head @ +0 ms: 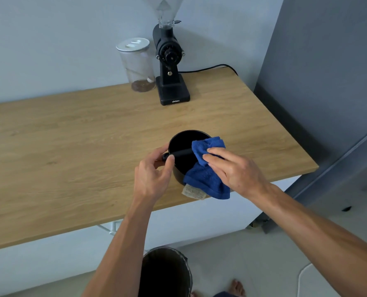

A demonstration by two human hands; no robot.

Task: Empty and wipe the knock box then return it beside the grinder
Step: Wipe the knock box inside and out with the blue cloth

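Note:
The black round knock box point(181, 144) stands upright on the wooden counter point(81, 142), near its front edge, with a black bar across its mouth. My left hand point(154, 174) grips its left rim at the bar's end. My right hand point(234, 170) presses a blue cloth point(208, 166) onto the right rim; the cloth drapes down the box's front, a pale label hanging from it. The black grinder point(170, 67) stands at the back of the counter, well behind the box.
A clear jar with a white lid point(136, 63) stands left of the grinder. The grinder's black cable point(210, 68) runs right along the counter's back. A dark bin point(166, 273) sits on the floor below the counter's front edge, by my bare feet. A grey wall panel rises at the right.

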